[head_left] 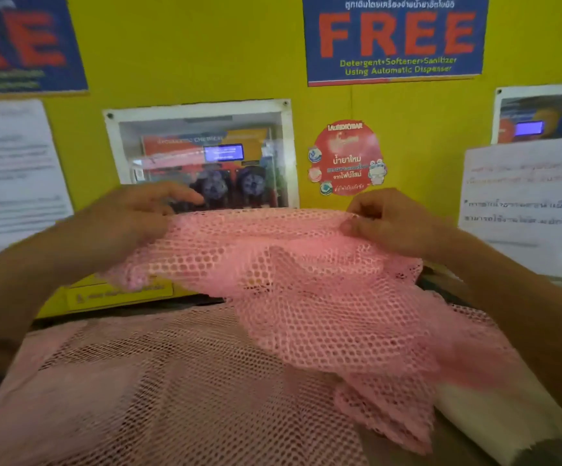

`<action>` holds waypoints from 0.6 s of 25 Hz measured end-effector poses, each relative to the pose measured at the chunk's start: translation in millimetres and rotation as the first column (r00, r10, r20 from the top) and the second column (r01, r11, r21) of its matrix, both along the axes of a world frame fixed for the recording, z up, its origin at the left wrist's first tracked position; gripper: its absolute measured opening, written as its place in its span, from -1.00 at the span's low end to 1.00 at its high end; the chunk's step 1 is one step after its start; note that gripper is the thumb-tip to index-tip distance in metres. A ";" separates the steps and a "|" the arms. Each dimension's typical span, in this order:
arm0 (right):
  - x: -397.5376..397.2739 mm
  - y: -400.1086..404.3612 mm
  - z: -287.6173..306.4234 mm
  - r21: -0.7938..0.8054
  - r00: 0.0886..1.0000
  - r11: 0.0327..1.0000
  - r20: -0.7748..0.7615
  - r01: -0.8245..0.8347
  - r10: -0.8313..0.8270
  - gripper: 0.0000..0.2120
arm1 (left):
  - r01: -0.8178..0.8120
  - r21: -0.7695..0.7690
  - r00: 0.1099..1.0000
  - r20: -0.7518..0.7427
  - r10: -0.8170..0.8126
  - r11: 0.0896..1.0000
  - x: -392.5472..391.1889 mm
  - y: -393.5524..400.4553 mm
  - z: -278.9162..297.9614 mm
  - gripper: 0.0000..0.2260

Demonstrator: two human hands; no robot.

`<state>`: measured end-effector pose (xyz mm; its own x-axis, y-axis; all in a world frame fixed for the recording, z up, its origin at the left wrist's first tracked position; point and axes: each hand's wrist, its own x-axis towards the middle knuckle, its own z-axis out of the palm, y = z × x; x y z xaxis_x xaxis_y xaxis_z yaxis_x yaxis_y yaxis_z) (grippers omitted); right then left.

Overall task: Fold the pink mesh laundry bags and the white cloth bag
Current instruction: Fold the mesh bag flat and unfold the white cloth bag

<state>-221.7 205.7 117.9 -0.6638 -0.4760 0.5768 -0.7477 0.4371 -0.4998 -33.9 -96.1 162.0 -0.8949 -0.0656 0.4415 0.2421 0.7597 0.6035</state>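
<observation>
I hold a pink mesh laundry bag (306,290) up in the air by its top edge. My left hand (132,216) grips the edge's left end and my right hand (383,220) pinches its right end. The bag hangs down crumpled between them. Under it, a second, paler pink mesh bag (158,391) lies spread flat on the surface. A white cloth bag (494,418) lies at the lower right, partly covered by the hanging mesh.
A yellow wall stands close ahead with a glass-fronted dispenser box (202,156), blue FREE posters (394,38), a red round sticker (347,159) and white paper notices (521,200) on both sides.
</observation>
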 end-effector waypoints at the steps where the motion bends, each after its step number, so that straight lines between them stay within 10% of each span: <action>1: 0.2 -17.3 0.1 0.050 0.999 0.999 -0.027 -0.018 0.020 -0.90 | -0.009 0.021 0.997 0.081 0.008 1.000 16.7 -15.7 3.1 -0.54; 6: 6.5 -94.5 -22.9 0.229 0.995 0.972 -0.077 -0.046 0.065 -0.94 | -0.261 -0.387 0.842 0.357 0.404 0.885 53.4 -76.3 -14.2 -0.34; 11: 21.4 -119.0 -42.1 0.720 0.994 0.688 0.109 -0.091 0.017 -0.70 | -0.001 -0.510 0.737 0.581 0.345 0.860 36.8 -58.1 -56.8 -0.50; 15: 24.2 -142.0 -54.7 0.737 0.982 0.667 0.182 -0.107 -0.043 -0.55 | -0.044 -0.617 0.694 0.547 0.468 0.786 15.9 -57.1 -90.8 -0.43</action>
<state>-197.5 63.8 63.1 -0.6897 -0.7177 -0.0960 -0.7047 0.6958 -0.1388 -18.0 -153.2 71.2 -0.9357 -0.2914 -0.1988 -0.2984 0.9544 0.0052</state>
